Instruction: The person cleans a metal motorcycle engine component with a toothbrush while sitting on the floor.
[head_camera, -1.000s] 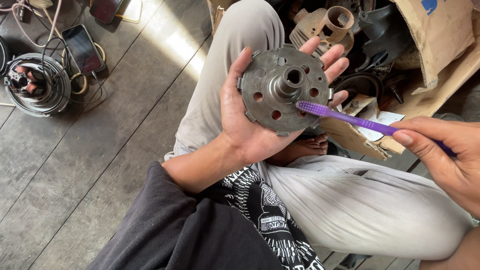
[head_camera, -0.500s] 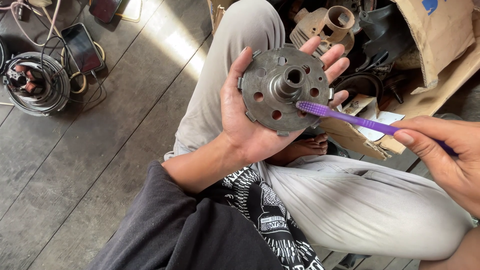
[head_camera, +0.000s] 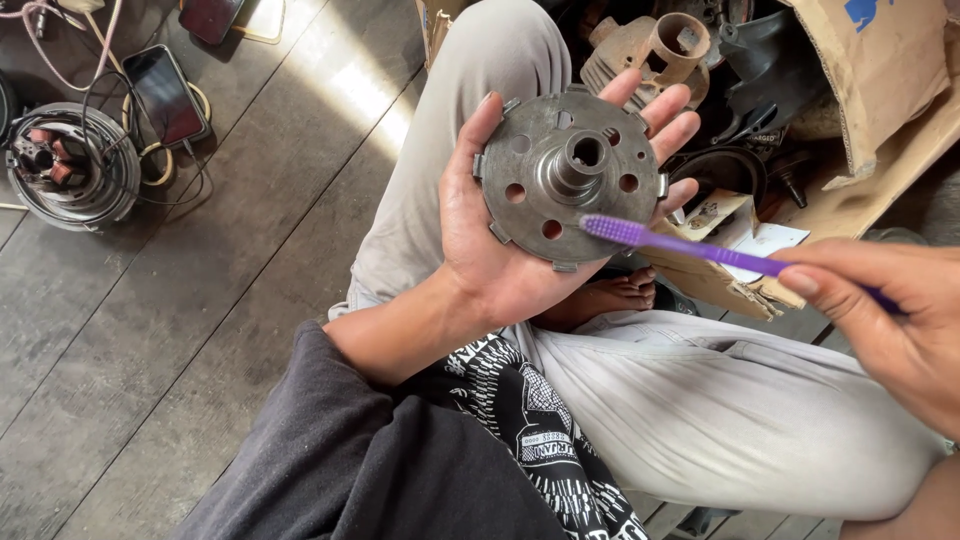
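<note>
A round grey metal disc (head_camera: 570, 180), drilled with a ring of holes and carrying a raised hub at its centre, lies face-up in the person's left hand (head_camera: 500, 250). The palm cups it from below, the thumb lies along its left rim and the fingers (head_camera: 672, 112) curl up past the right rim, so the grip is wide and full of the disc. It is held above the lap, over the bent knee in light grey trousers (head_camera: 700, 400).

The right hand (head_camera: 890, 320) pinches the handle of a purple toothbrush (head_camera: 690, 245) between thumb and fingers, a narrow hold. The bristled head rests at the disc's lower right edge.

Just behind the disc, a torn cardboard box (head_camera: 880, 70) spills rusty and greasy engine parts (head_camera: 660, 45), crowding the space past the fingertips. A bare foot (head_camera: 610, 295) peeks out beneath the left wrist.

On the dark wooden plank floor (head_camera: 200, 330), near the upper left corner, sits a coiled stator (head_camera: 70, 170) wrapped in wires, with a dark phone (head_camera: 165, 95) lying just beside it. A black sleeve (head_camera: 330, 460) fills the lower edge.
</note>
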